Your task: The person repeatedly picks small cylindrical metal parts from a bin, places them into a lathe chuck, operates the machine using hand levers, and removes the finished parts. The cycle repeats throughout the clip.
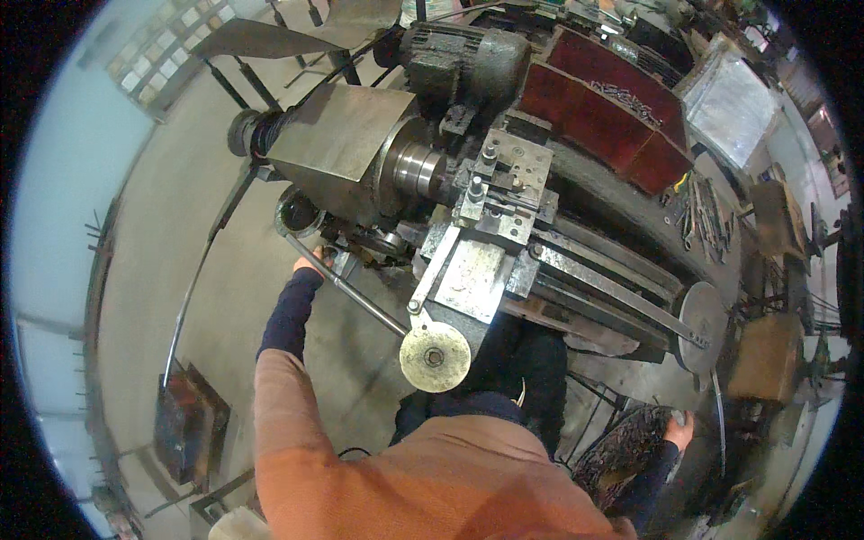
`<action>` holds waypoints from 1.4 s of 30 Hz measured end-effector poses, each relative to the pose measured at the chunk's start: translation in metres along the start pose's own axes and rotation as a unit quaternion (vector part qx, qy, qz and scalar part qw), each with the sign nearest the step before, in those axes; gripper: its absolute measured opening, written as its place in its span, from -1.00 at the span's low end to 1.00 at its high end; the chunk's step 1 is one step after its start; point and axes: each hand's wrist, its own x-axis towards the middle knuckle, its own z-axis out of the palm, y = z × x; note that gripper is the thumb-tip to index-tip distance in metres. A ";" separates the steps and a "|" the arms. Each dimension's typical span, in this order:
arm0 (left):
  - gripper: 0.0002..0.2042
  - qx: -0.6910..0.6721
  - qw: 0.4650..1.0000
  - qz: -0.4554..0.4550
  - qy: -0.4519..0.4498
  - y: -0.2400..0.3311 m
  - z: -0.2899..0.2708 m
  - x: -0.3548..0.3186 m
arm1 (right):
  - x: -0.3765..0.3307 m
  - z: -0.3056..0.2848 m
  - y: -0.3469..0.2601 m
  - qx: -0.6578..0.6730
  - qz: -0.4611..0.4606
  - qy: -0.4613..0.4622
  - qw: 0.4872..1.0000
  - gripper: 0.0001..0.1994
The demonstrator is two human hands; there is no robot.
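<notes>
Grimy matt metal lathe [468, 207] with shinier steel chuck [416, 168] and worn handwheel [435, 356].

The head camera looks steeply down from above the person's shoulders, close over a metal lathe [468, 207]. The lathe fills the frame's centre and upper right; grey floor [180, 216] spreads left

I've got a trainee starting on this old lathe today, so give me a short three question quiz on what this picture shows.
1. True or false: the left hand is at the long metal lever below the headstock.
2. Where is the right hand? A) on the round handwheel B) low at the right, beside the pile of metal swarf C) on the tool post
3. Fill in: the trays behind the lathe are painted ____.

Key: 1 true; 2 B; 3 red.
</notes>
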 end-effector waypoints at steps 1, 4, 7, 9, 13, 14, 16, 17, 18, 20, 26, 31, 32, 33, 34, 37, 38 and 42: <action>-0.56 -0.003 0.999 -0.042 0.004 0.002 0.013 0.007 | -0.004 0.000 -0.004 -0.018 -0.007 0.001 1.000 -0.53; -0.51 -0.113 0.949 -0.292 -0.038 0.071 0.021 0.018 | -0.007 -0.016 -0.013 0.001 -0.032 0.016 0.999 -0.60; -0.51 -0.052 0.930 -0.360 0.044 0.005 0.099 0.001 | 0.048 0.008 -0.040 0.102 -0.160 -0.001 0.982 -0.64; -0.53 -0.090 0.970 -0.226 0.003 -0.005 0.083 -0.010 | 0.048 -0.020 -0.076 0.149 -0.174 0.002 0.974 -0.65; -0.64 0.052 0.987 -0.069 -0.138 0.024 -0.008 0.005 | 0.047 -0.077 -0.194 0.165 -0.270 0.043 0.948 -0.66; -0.64 0.033 0.985 -0.084 -0.145 0.027 -0.020 -0.001 | 0.039 -0.091 -0.240 0.204 -0.332 0.012 0.921 -0.64; -0.63 -0.005 0.981 -0.115 -0.157 0.029 -0.034 -0.013 | 0.011 -0.107 -0.332 0.264 -0.450 -0.033 0.852 -0.60; -0.64 -0.001 0.984 -0.103 -0.143 0.014 -0.037 -0.017 | -0.009 -0.112 -0.376 0.296 -0.479 -0.079 0.823 -0.61; -0.64 0.001 0.987 -0.090 -0.131 -0.009 -0.039 -0.021 | -0.019 -0.106 -0.411 0.276 -0.550 -0.062 0.786 -0.61; -0.65 -0.063 0.994 -0.067 -0.061 -0.015 -0.076 -0.031 | -0.062 -0.109 -0.482 0.318 -0.629 -0.141 0.695 -0.59; -0.70 0.032 0.960 -0.163 0.227 -0.102 -0.259 -0.082 | -0.150 -0.040 -0.615 0.043 -0.723 -0.127 0.678 -0.74; -0.46 0.081 0.923 -0.322 0.195 -0.175 -0.204 -0.145 | -0.172 -0.041 -0.632 -0.026 -0.673 -0.144 0.725 -0.71; -0.46 0.053 0.913 -0.354 0.197 -0.154 -0.203 -0.153 | -0.172 -0.040 -0.632 -0.023 -0.676 -0.147 0.722 -0.70; -0.46 0.034 0.917 -0.355 0.178 -0.128 -0.202 -0.162 | -0.170 -0.039 -0.630 -0.019 -0.677 -0.142 0.722 -0.71; -0.46 0.015 0.922 -0.354 0.158 -0.101 -0.207 -0.172 | -0.168 -0.038 -0.629 -0.014 -0.678 -0.137 0.722 -0.71; -0.47 0.026 0.910 -0.398 0.112 -0.002 -0.230 -0.198 | -0.169 -0.038 -0.629 0.003 -0.685 -0.123 0.718 -0.73; -0.48 0.044 0.913 -0.388 0.120 0.032 -0.223 -0.205 | -0.169 -0.036 -0.630 0.001 -0.686 -0.114 0.719 -0.74; -0.52 0.013 0.933 -0.338 0.122 0.048 -0.244 -0.202 | -0.159 -0.037 -0.615 0.026 -0.728 -0.014 0.685 -0.76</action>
